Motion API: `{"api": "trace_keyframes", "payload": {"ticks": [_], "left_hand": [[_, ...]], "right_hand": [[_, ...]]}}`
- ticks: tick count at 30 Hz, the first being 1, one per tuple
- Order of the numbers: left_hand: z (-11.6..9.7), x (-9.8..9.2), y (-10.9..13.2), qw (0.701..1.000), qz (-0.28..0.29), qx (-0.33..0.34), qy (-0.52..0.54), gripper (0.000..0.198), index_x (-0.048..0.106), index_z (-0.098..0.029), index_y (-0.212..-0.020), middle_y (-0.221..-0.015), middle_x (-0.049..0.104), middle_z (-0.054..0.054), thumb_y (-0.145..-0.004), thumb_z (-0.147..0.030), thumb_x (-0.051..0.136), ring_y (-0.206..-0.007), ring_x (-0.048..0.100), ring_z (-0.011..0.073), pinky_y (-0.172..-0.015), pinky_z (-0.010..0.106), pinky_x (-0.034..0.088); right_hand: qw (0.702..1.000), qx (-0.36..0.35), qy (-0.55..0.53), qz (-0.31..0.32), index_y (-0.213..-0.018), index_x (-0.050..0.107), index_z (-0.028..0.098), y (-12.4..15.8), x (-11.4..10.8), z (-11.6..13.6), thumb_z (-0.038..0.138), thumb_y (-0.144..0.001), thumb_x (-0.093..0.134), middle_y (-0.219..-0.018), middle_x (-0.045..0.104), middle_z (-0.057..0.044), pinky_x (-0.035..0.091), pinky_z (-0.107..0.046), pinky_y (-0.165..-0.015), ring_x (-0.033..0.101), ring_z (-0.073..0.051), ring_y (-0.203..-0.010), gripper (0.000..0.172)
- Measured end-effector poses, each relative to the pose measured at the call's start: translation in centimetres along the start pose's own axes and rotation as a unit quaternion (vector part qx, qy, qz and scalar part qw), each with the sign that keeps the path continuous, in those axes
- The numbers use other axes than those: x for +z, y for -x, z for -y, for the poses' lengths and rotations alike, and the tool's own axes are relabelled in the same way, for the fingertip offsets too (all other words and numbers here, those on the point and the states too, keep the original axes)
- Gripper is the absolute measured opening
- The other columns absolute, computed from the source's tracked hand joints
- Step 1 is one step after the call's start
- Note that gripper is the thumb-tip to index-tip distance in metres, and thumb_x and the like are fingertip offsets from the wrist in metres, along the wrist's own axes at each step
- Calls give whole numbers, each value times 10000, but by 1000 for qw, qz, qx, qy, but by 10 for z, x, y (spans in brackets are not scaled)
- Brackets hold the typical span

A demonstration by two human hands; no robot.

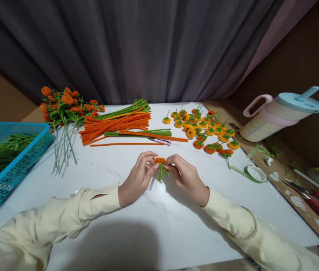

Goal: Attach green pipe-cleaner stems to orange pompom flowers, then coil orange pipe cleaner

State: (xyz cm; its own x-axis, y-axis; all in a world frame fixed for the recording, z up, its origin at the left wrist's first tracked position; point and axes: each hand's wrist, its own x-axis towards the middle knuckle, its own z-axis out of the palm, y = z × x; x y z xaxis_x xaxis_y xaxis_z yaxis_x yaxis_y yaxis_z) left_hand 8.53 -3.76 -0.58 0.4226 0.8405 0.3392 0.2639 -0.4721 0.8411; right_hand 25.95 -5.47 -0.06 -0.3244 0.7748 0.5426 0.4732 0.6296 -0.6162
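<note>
A small orange pipe-cleaner flower head with short green stem ends (160,165) is held over the white table (154,218), near its middle. My left hand (138,178) pinches it from the left with closed fingers. My right hand (186,178) pinches it from the right, fingers curled round it. Both wrists rest on the table, in cream sleeves.
A pile of orange and green pipe cleaners (120,126) lies behind the hands, with pink scissors (161,141) at its edge. Finished flower heads (201,130) lie at the right, stemmed flowers (63,109) at the left. Blue basket (9,162), green tape roll (255,174), jug (280,113), red tool (317,205).
</note>
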Motion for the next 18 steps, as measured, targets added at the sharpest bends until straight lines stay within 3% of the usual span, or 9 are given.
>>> {"api": "trace_keyframes", "payload": {"ticks": [5, 13, 18], "left_hand": [[0, 1, -4, 1000, 9, 1, 6, 96, 440, -195, -962, -1106, 507, 89, -932, -227, 355, -1059, 499, 172, -899, 306, 406], [0, 5, -7, 980, 10, -126, 153, 153, 474, -180, -880, -1023, 604, 55, -861, -326, 516, -737, 615, 122, -673, 237, 503], [1, 4, -10, 980, -9, -141, 137, 168, 493, -172, -793, -958, 639, 45, -832, -328, 542, -703, 624, 120, -638, 228, 507]], "right_hand": [[1000, 1, -5, 2, -858, 442, 191, 0, 3, 2, 35, -869, 370, -770, 486, -25, 421, -244, -616, 503, -139, -688, 173], [999, 14, 28, -4, -854, 431, 190, 1, 7, 2, 30, -854, 378, -779, 484, -31, 420, -250, -608, 503, -148, -686, 169], [999, 31, 26, 3, -843, 439, 190, 0, 9, 3, 52, -863, 391, -781, 492, -33, 420, -256, -608, 510, -155, -694, 147]]}}
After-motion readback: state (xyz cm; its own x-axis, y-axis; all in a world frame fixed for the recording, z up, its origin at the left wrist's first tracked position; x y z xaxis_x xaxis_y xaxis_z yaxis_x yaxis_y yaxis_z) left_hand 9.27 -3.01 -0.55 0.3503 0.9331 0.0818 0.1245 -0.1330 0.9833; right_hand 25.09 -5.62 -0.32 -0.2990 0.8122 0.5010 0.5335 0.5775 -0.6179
